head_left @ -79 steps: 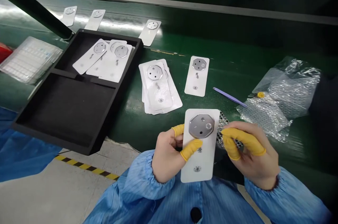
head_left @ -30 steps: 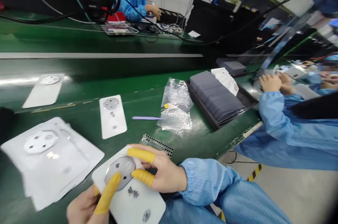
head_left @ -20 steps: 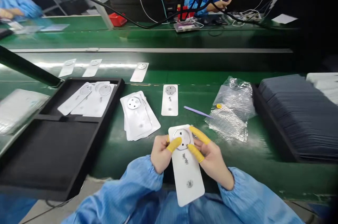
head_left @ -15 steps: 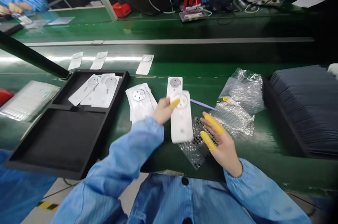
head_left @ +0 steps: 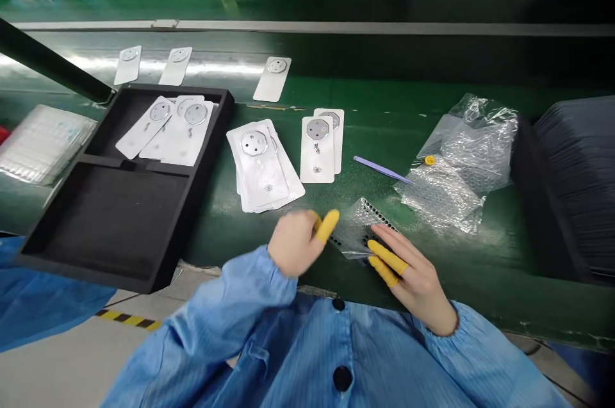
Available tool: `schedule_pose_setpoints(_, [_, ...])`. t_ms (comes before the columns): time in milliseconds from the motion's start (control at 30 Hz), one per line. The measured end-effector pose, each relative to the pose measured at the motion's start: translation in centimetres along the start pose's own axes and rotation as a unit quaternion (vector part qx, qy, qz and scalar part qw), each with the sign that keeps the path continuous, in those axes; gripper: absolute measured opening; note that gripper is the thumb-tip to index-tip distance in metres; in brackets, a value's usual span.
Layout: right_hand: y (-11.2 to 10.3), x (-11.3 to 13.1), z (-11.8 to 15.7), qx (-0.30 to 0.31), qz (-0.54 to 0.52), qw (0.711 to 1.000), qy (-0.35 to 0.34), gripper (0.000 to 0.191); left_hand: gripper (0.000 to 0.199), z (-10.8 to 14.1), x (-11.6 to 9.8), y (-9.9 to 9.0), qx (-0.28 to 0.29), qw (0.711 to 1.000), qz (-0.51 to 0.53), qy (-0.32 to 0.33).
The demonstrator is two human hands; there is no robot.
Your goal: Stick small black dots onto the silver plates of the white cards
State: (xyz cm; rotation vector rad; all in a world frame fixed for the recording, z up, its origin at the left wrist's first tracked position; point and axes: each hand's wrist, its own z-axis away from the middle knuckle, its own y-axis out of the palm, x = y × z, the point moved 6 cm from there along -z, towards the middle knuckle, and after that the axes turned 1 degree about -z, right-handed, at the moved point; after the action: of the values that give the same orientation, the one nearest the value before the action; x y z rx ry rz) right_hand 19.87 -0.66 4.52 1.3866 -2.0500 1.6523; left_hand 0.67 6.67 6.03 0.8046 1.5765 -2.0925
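Landmark: purple tweezers (head_left: 382, 170). Passage: bare worktop (head_left: 389, 126) beyond them. Obstacles: two overlapping white cards (head_left: 317, 158), left of them; bubble wrap (head_left: 444, 203), right end; dotted clear sheet (head_left: 353, 232), near side.

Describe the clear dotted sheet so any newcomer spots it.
On the green bench, right of the black tray, find the person's right hand. Touching it is the clear sheet, nearer the person than the purple tweezers. Black dots set it apart from the crumpled clear wrap.

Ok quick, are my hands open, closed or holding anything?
Left hand: blurred; open or closed can't be told.
Right hand: at the dotted clear sheet; grip unclear.
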Motion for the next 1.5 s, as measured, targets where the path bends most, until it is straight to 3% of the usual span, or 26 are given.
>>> schedule_pose_setpoints(100, [-0.3, 0.3, -0.1, -0.007, -0.021, 1.0, 0.007, 0.057, 0.041, 4.1, 1.6, 2.8, 0.06, 0.966, 0.241, -0.078])
schedule_pose_setpoints(200, [-0.2, 0.9, -0.5, 0.033, -0.035, 0.999, 0.015, 0.057, 0.043, 5.1, 2.6, 4.3, 0.031, 0.903, 0.411, -0.122])
schedule_pose_setpoints(267, [-0.5, 1.4, -1.2, 0.031, -0.053, 0.998, 0.029, 0.051, 0.043, 4.9, 2.7, 4.8, 0.022, 0.883, 0.448, -0.137])
schedule_pose_setpoints(367, [-1.0, 2.7, -2.8, 0.001, -0.072, 0.997, 0.007, 0.039, 0.041, 4.6, 2.2, 5.3, 0.052, 0.85, 0.501, -0.156])
schedule_pose_setpoints(467, [0.1, 4.0, -4.2, 0.045, -0.069, 0.996, -0.046, 0.033, 0.041, 4.7, 1.8, 5.6, 0.07, 0.825, 0.536, -0.166])
schedule_pose_setpoints(567, [1.2, 4.1, -4.7, 0.077, -0.06, 0.994, -0.052, 0.032, 0.045, 4.8, 2.0, 5.7, 0.07, 0.816, 0.548, -0.168])
schedule_pose_setpoints(733, [1.7, 3.4, -4.1, 0.074, -0.037, 0.994, -0.066, 0.031, 0.045, 4.8, 2.0, 5.7, 0.07, 0.839, 0.522, -0.136])
schedule_pose_setpoints(933, [2.3, 1.9, -4.6, 0.078, -0.119, 0.99, -0.003, 0.024, 0.038, 4.9, 1.7, 5.5, 0.023, 0.883, 0.461, -0.086])
schedule_pose_setpoints(1167, [2.9, 0.9, -4.7, 0.053, -0.144, 0.988, 0.019, 0.026, 0.056, 3.3, 2.2, 6.3, 0.024, 0.867, 0.487, -0.106])
schedule_pose_setpoints(1300, [2.6, 0.0, -4.5, 0.046, -0.151, 0.986, 0.061, 0.022, 0.057, 3.3, 1.8, 6.5, 0.03, 0.873, 0.478, -0.088])
schedule_pose_setpoints(1500, [3.6, -1.4, -4.1, 0.145, -0.281, 0.933, 0.171, 0.015, 0.031, 3.4, 1.6, 5.4, 0.013, 0.926, 0.378, -0.001])
